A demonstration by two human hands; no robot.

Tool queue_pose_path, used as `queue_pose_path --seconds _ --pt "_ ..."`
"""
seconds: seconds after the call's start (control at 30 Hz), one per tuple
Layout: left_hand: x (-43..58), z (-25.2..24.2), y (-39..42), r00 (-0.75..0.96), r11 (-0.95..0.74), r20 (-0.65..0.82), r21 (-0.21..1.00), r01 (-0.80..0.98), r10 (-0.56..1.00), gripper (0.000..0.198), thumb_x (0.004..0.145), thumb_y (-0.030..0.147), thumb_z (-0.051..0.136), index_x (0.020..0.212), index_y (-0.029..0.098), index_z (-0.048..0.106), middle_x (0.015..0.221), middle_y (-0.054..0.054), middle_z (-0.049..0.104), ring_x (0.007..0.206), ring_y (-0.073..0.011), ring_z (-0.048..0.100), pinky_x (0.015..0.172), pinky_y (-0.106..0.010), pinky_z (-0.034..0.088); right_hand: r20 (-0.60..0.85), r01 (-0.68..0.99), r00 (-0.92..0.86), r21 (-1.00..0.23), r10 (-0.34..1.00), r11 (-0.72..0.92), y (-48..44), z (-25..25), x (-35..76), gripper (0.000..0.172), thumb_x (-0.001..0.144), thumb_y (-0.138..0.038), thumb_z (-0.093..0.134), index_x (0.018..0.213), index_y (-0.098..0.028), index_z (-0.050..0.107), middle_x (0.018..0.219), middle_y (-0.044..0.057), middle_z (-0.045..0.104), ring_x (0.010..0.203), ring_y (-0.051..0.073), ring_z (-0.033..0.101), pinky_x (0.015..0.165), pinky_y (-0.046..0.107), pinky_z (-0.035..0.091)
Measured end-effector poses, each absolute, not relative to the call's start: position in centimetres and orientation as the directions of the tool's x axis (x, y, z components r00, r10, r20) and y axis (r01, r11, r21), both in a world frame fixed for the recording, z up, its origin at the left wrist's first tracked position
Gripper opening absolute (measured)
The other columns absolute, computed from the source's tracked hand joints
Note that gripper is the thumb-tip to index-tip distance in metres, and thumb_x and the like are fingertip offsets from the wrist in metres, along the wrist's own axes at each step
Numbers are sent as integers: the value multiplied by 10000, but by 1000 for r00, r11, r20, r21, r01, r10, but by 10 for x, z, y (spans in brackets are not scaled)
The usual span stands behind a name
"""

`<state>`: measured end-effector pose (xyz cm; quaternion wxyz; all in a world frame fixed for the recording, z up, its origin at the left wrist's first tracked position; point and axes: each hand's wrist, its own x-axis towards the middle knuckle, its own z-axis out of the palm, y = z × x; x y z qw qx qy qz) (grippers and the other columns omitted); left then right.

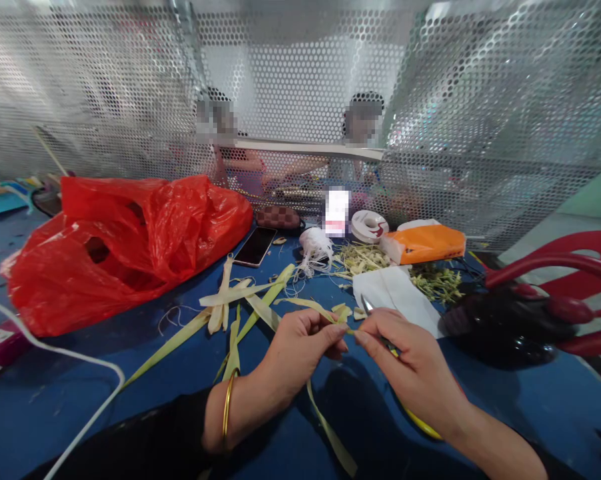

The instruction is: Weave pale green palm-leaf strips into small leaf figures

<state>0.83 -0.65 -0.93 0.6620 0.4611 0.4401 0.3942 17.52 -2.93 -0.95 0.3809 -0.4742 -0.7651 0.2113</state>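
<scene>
My left hand [305, 343], with a gold bangle at the wrist, pinches a pale green husk-like strip [308, 304] between thumb and fingers. Close by on the right, my right hand [405, 347] has its thumb and forefinger pressed together at the end of that piece. Tucked in its palm is a tool with a metal tip [367, 305] and yellow and red handles [423, 425]; the fingers hide most of it. A loose strip [330, 430] hangs below the left hand. More husk strips [225, 303] lie crossed on the blue table to the left.
A red plastic bag [130, 247] lies left, with a phone [255, 247] and checkered pouch [279, 217] behind. White thread [316, 250], a ribbon spool [369, 226], dried stems [363, 258], an orange packet [425, 242] and a black-and-red object [510, 327] stand around. A perforated screen [300, 73] separates two people.
</scene>
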Motion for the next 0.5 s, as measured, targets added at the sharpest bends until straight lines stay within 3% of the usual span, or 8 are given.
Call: queue_pose_path --seconds 0.33,0.5 --pt "8 -8 -6 236 256 -211 950 -178 949 196 700 310 740 672 139 648 540 4 617 526 -101 549 589 -232 461 393 549 -277 -684 877 480 -35 -5 176 237 909 -221 475 673 -207 499 625 -7 521 635 164 500 635 299 393" --pt "6 -9 -2 287 368 -301 905 -215 909 221 703 329 746 732 121 679 615 -22 661 552 -108 592 616 -230 483 225 572 -235 -754 946 322 -27 -8 178 278 912 -295 476 656 -205 536 622 -8 548 628 162 519 591 272 394"
